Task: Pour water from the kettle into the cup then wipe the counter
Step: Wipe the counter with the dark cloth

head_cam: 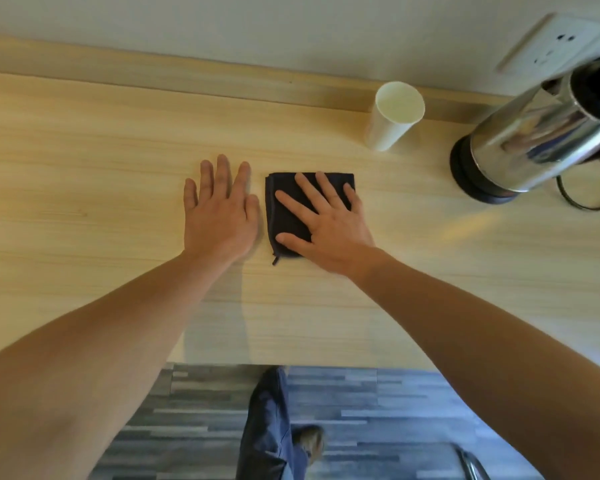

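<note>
Two flat hands, one cloth, one cup and one kettle on a wooden counter (pixel 84 140).

The right hand (pixel 329 233) lies palm-down on the single dark folded cloth (pixel 284 209) at the centre, fingers spread and not gripping. The left hand (pixel 219 213) rests flat on bare wood just beside the cloth at 9 o'clock, fingers slightly apart. One white cup (pixel 394 116) stands at 1 o'clock; what it holds cannot be told. One steel kettle (pixel 537 136) sits on its black base (pixel 471 178) at 2 o'clock.
</note>
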Available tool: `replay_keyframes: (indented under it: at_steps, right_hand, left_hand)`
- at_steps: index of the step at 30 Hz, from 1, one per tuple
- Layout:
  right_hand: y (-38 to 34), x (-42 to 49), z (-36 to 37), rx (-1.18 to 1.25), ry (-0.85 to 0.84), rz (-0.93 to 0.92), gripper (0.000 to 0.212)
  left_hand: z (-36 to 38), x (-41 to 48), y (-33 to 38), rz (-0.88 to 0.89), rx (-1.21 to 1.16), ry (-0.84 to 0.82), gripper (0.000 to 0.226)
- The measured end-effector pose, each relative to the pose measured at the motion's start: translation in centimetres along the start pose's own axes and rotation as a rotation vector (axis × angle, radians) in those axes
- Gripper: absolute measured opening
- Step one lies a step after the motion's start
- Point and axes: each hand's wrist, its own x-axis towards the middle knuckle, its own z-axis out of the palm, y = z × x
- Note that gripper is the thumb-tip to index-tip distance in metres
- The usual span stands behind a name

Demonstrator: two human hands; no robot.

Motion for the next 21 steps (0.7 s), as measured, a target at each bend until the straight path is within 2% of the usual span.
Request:
replay_keyframes:
  at_steps: [10, 15, 18, 21]
  right_hand:
    - [-4.0, -9.9, 2.3, 0.045, -0.059, 0.025, 0.081]
    - [-5.1, -14.1, 4.2, 0.097, -0.013, 0.005, 0.066]
    - [-5.8, -16.5, 5.2, 0.13, 0.008, -0.007, 0.057]
    - [-6.0, -18.9, 5.4, 0.2, 0.032, -0.06, 0.048]
  left_hand:
    - [-0.5, -0.4, 0.2, 0.012, -0.033, 0.008, 0.064]
    - [-0.5, -1.6, 2.0, 0.091, -0.043, 0.015, 0.067]
    - [-0.1, -1.7, 5.0, 0.17, -0.044, -0.017, 0.065]
    - [0.2, -1.1, 7.0, 0.176, -0.062, -0.064, 0.063]
